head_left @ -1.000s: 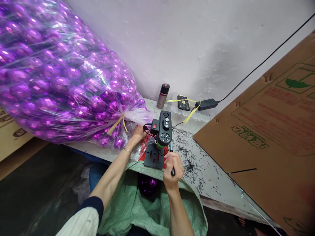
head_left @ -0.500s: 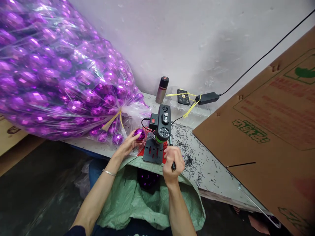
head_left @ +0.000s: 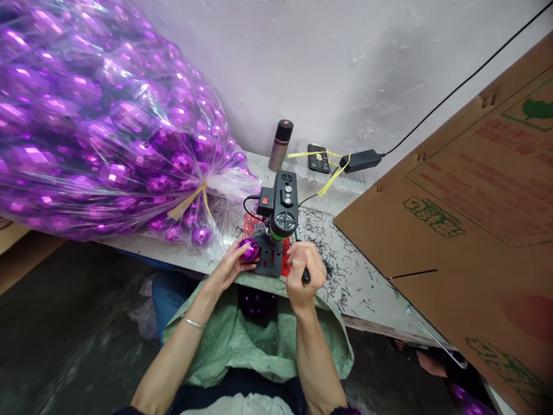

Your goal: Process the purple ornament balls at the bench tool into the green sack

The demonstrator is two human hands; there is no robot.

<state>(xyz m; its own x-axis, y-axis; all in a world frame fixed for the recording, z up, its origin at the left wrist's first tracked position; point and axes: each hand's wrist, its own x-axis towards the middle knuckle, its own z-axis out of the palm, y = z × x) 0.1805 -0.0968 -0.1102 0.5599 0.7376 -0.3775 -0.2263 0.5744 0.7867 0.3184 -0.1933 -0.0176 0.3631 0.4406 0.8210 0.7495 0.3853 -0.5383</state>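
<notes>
Between the fingers of my left hand (head_left: 233, 264) is a shiny purple faceted bauble (head_left: 249, 249), held at the left side of a small black bench machine (head_left: 285, 202). My right hand (head_left: 306, 271) is wrapped round the black-ended lever handle (head_left: 306, 276) on the machine's right side. A slotted black base plate (head_left: 270, 259) lies under the machine head, with red material partly showing beneath it. Below the table edge a green woven sack (head_left: 207, 357) hangs open over my lap, with purple baubles (head_left: 257, 302) inside.
A big clear bag of purple baubles (head_left: 108, 127) fills the left. Behind the machine stand a spray can (head_left: 280, 145), a black phone-like object (head_left: 318, 158) and a power adapter (head_left: 360, 161). Black scraps (head_left: 341, 276) litter the table (head_left: 371, 305). A cardboard box (head_left: 453, 202) leans at right.
My left hand has brought the bauble slightly right and closer to the base plate. My right hand stays on the lever. The whole view has shifted a little.
</notes>
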